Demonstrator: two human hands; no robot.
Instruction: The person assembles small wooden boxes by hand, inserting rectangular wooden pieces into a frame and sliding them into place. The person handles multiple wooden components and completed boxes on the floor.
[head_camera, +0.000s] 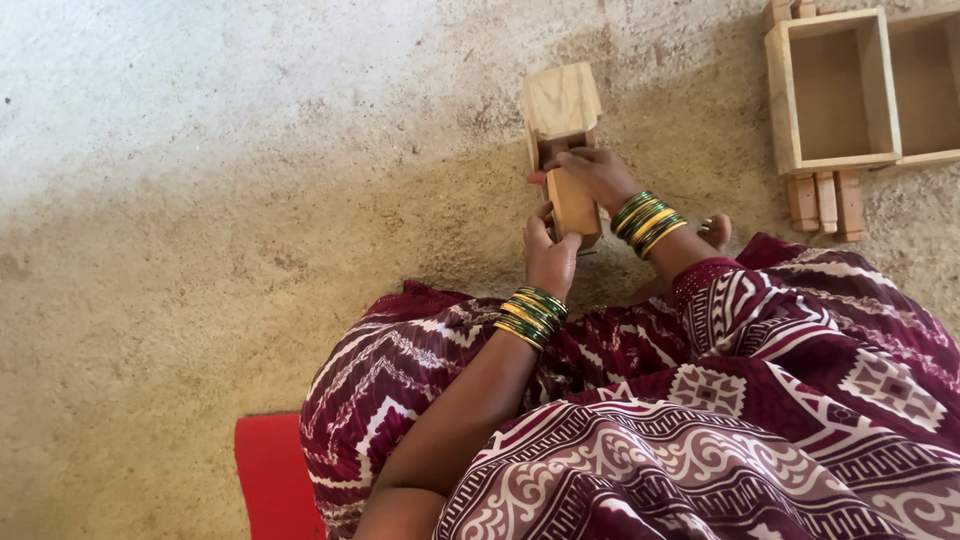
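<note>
Step in hand, as judged: assembly of a small pale wooden box (560, 108), with a short pale wooden block (573, 204) being set against its near end. The box rests on the sandy concrete floor (200, 250) at about 12 o'clock from the seated person's lap, just beyond both hands.

Right hand (592, 172): fingers curled over the junction of box and block, closed in a grip on the top of the block; the fingertips are partly hidden.

Left hand (548, 255): at 7 o'clock of the block, fingers wrapped about its lower end, closed and supporting it.

Next move, as judged, calls for holding the block square to the box while seating it.

At 2 o'clock, well apart, lie two open square wooden frames (832, 92) with loose wooden slats (826, 202) beside them.
</note>
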